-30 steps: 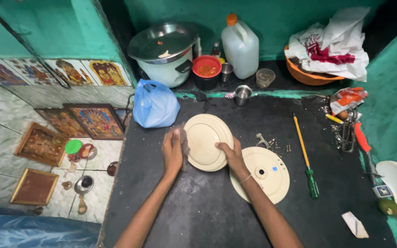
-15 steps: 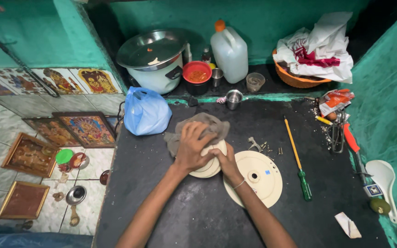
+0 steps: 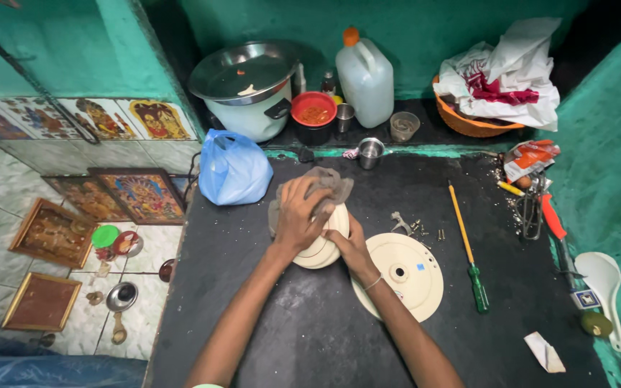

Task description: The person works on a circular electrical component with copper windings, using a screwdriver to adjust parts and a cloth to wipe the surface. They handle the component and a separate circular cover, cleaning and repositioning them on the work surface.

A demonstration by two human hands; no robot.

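Observation:
My left hand (image 3: 303,215) presses a grey-brown cloth (image 3: 325,183) onto a cream round plastic cover (image 3: 325,251) that lies on the black table (image 3: 253,302). The cloth drapes over the cover's far side. My right hand (image 3: 350,244) grips the cover's near right edge, fingers tucked against it. Just to the right lies a second cream disc (image 3: 404,276) with a hub in its middle, flat on the table and touched by neither hand.
A yellow-green screwdriver (image 3: 468,251), loose screws (image 3: 422,230) and pliers (image 3: 530,212) lie to the right. A blue plastic bag (image 3: 233,169) sits at the table's left. Behind stand a lidded pot (image 3: 249,90), a white jug (image 3: 366,79), small cups and an orange basket (image 3: 472,122).
A second ago both hands held the cream cover bare at its edges. Since then my left hand has brought a cloth onto it and now presses down on top; my right hand holds the edge.

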